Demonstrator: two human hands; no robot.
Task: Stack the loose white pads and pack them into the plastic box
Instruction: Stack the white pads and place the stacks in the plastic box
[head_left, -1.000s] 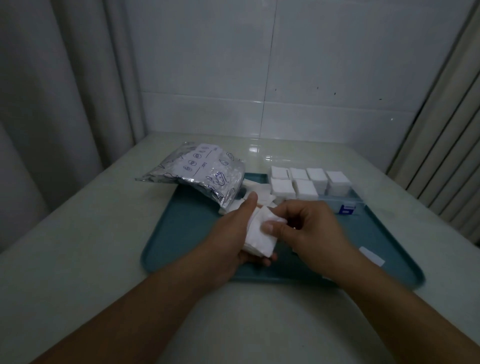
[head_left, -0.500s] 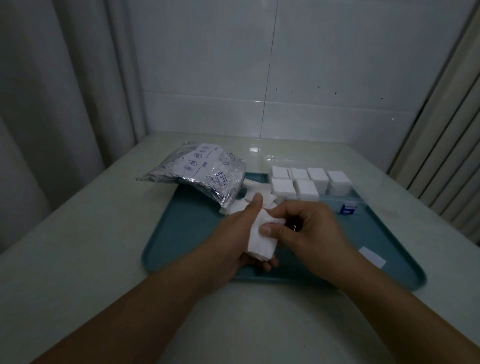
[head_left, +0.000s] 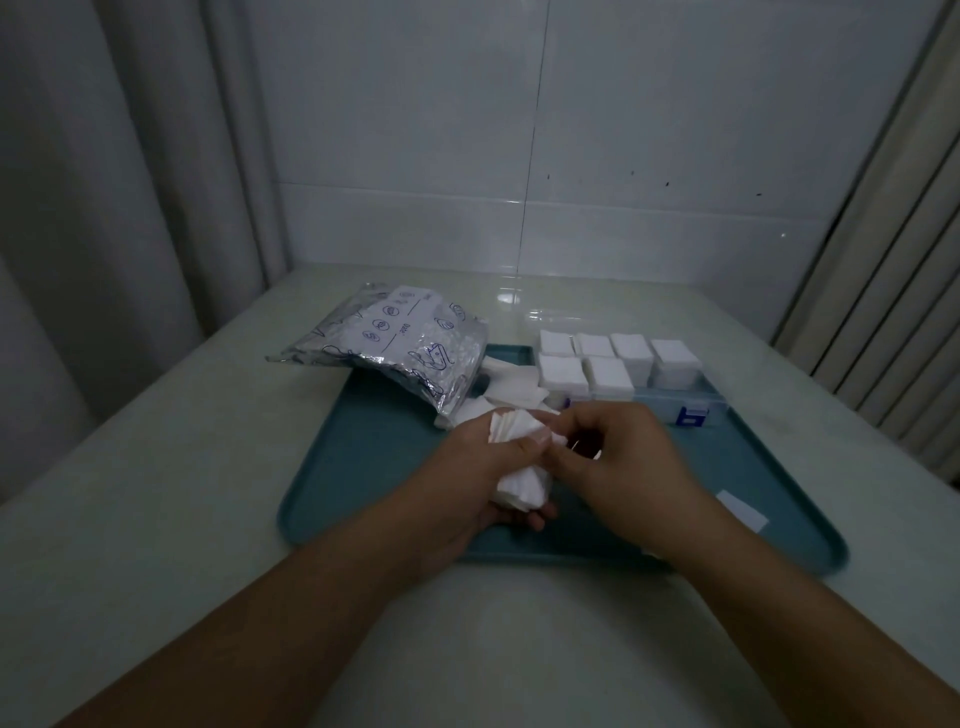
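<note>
The stack of white pads (head_left: 519, 467) sits in the left hand (head_left: 467, 483), above the near middle of the teal tray (head_left: 374, 467). The left thumb is clamped across the stack's face and the fingers curl beneath it, which reads as a way of holding the sheets together while they are squared up. The stack's long axis runs roughly away from the person, its far edges fanned and pointing toward the back of the tray, so the pads do not look aligned yet. The right hand (head_left: 618, 457) is curled right beside the stack, fingertips at its right edge; whether it pinches a pad or only nudges the edges I cannot tell.

At the far right corner of the tray stands the plastic box (head_left: 675, 405), with white pad stacks already filling several compartments. More loose pads (head_left: 514, 387) lie at the far middle of the tray, touching the mouth of the foil bag (head_left: 395, 348), which overhangs the tray's far left corner. A small white slip (head_left: 742, 511) lies on the tray's right side. The tray rests on a pale table (head_left: 156, 467).
</note>
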